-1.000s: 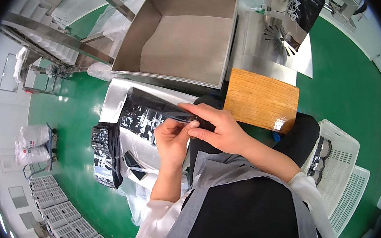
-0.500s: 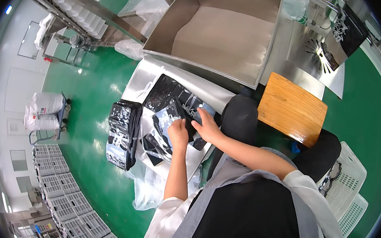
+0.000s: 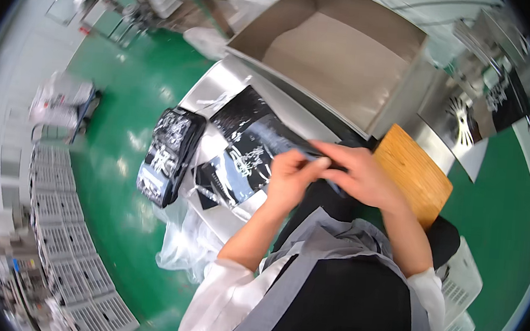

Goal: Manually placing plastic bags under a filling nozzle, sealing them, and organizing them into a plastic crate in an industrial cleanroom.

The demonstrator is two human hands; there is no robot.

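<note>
My left hand [image 3: 292, 177] pinches the near right edge of a black printed plastic bag [image 3: 249, 126] that lies over a steel work surface [image 3: 210, 75]. Close beside it, my right hand [image 3: 355, 173] has its thumb and fingers closed on that same edge, slightly blurred by motion. Part of the bag under my fingers is hidden. More loose black packaging [image 3: 209, 186] lies below and left of it. A thick stack of similar black bags [image 3: 168, 157] sits at the left end of the surface.
Ahead is a large steel tray [image 3: 331, 51]; right, a wooden board [image 3: 413, 163], a steel machine [image 3: 494, 72] and white plastic baskets [image 3: 460, 277]. At left stand stacked grey crates [image 3: 67, 233] and a loaded trolley [image 3: 65, 104]. Clear sheeting [image 3: 186, 240] hangs below the surface.
My view has swung. My hands, apart on the packaging half a second ago, are now together at the bag's edge, with the fingers of my right hand closed on it.
</note>
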